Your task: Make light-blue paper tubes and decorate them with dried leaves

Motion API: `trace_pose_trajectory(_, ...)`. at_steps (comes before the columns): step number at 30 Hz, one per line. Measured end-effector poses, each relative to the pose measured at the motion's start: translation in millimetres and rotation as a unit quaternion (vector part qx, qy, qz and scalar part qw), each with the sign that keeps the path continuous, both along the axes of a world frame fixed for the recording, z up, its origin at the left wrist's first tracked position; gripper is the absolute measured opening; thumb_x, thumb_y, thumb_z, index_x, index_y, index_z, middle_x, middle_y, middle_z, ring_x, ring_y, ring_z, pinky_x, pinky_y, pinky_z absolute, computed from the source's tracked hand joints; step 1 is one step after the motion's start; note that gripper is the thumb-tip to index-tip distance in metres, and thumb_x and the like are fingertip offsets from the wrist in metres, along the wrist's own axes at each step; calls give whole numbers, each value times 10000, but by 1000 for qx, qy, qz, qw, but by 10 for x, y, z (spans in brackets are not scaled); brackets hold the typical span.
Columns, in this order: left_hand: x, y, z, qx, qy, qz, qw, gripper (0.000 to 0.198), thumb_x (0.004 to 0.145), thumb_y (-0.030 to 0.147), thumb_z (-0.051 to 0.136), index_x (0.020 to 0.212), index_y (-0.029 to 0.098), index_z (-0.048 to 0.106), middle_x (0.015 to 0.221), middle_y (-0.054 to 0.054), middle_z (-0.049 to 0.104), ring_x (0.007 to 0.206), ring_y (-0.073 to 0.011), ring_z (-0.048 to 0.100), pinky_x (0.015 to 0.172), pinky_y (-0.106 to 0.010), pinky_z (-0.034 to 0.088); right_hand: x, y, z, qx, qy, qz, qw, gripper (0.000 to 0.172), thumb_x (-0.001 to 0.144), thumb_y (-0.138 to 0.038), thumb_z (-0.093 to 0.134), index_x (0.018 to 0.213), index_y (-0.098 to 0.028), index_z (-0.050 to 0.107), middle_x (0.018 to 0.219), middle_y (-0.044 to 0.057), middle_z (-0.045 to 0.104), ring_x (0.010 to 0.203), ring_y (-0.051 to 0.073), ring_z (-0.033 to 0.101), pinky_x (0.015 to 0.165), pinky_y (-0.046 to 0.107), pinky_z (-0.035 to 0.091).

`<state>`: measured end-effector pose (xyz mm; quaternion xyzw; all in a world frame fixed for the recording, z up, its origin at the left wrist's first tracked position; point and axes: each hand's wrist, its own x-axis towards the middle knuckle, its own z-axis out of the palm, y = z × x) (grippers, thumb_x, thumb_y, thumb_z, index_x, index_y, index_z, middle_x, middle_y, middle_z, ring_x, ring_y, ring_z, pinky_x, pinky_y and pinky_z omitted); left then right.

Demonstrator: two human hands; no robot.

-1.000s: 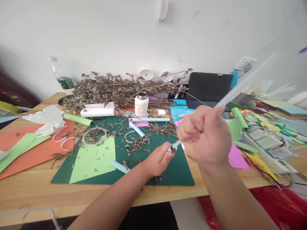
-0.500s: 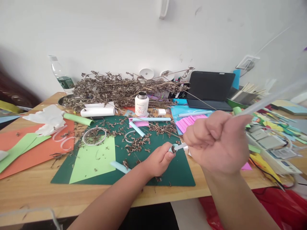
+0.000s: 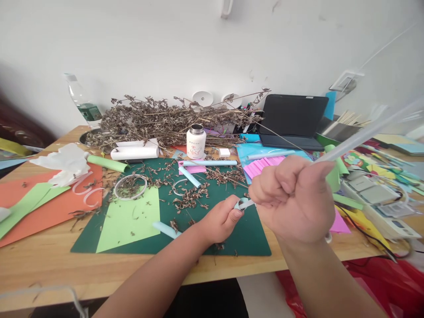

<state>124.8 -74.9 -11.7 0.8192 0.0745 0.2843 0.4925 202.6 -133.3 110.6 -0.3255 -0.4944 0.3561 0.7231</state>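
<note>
My left hand (image 3: pixel 223 223) is closed around a light blue paper tube (image 3: pixel 241 202), whose open end faces up and to the right. My right hand (image 3: pixel 298 198) makes a fist on a long translucent white rod (image 3: pixel 346 148). The rod's lower end is inside the mouth of the tube, and its upper part runs off to the upper right. Below both hands lies a green cutting mat (image 3: pixel 245 238), scattered with crumbled dry leaves (image 3: pixel 190 198). More blue paper rolls (image 3: pixel 210 163) rest on the mat.
A white bottle without a lid (image 3: pixel 196 142) stands behind the mat, before a heap of dried plants (image 3: pixel 149 117). A black tablet (image 3: pixel 296 119) stands at the back right. Crumpled tissue (image 3: pixel 62 163) and orange paper (image 3: pixel 29 207) lie left. A power strip (image 3: pixel 380 212) is at right.
My right fist has come slightly left and nearer my left hand, with less of the rod showing between them. The left hand stays in about the same place, still around the tube.
</note>
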Motion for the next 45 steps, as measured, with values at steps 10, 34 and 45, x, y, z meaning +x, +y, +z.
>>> trace_pose_trajectory(10, -12, -30, 25, 30, 3, -10, 1000, 466, 779, 538, 79, 749, 161, 351, 622, 0, 383, 552, -105, 343, 519, -241, 329, -42, 84, -82, 3, -24, -7, 1000, 361, 749, -431, 436, 503, -186, 340, 425, -52, 238, 356, 54, 210, 334, 212, 149)
trace_pose_trajectory(34, 0, 9, -19, 4, -12, 6, 1000, 479, 776, 546, 74, 718, 157, 347, 590, 4, 383, 538, -103, 346, 520, -245, 314, -14, -4, -108, 24, -41, 29, 998, 396, 780, -418, 385, 485, -168, 302, 440, -44, 223, 383, 56, 230, 360, 221, 176)
trace_pose_trajectory(45, -4, -7, 21, 47, -53, 12, 997, 420, 809, 482, 111, 672, 161, 345, 622, 0, 384, 579, -102, 362, 543, -230, 320, -25, 117, -160, 45, -43, 28, 998, 368, 776, -388, 414, 494, -165, 333, 436, -57, 240, 379, 44, 235, 349, 199, 171)
